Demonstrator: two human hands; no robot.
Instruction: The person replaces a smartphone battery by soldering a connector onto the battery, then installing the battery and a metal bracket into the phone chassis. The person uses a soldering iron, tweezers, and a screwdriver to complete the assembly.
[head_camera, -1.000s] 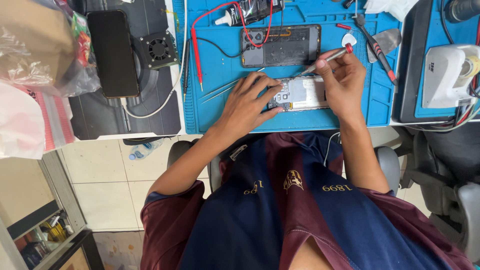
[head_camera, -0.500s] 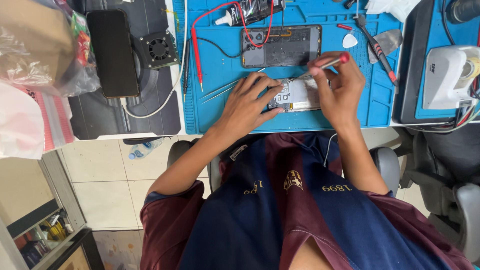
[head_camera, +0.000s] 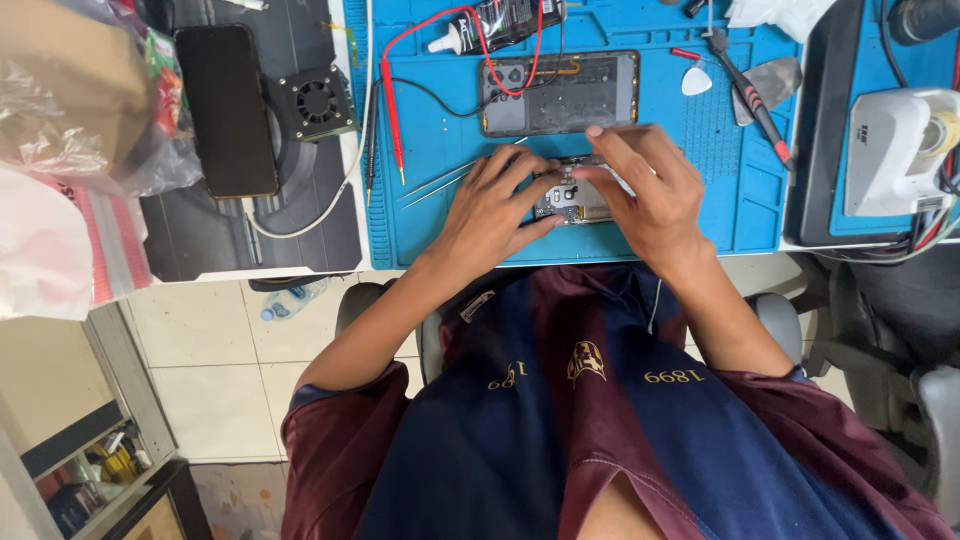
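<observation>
Both hands close on a small phone part (head_camera: 572, 200), a silvery inner frame with a camera hole. The left hand (head_camera: 490, 215) pinches its near left edge with curled fingers and thumb; the right hand (head_camera: 650, 195) covers its right end, fingers bent over the top, so only the middle of the part shows. The part lies on the blue mat (head_camera: 440, 230), near the mat's front edge. Just behind it on the mat lies an opened phone (head_camera: 560, 92), its insides facing up. A red probe (head_camera: 392, 120) and tweezers (head_camera: 445, 182) lie on the mat's left side, a screwdriver (head_camera: 750, 95) and a white pick (head_camera: 696, 82) towards its right. Off the mat's left edge sit a small black fan (head_camera: 316, 102) and a dark phone (head_camera: 226, 110).
</observation>
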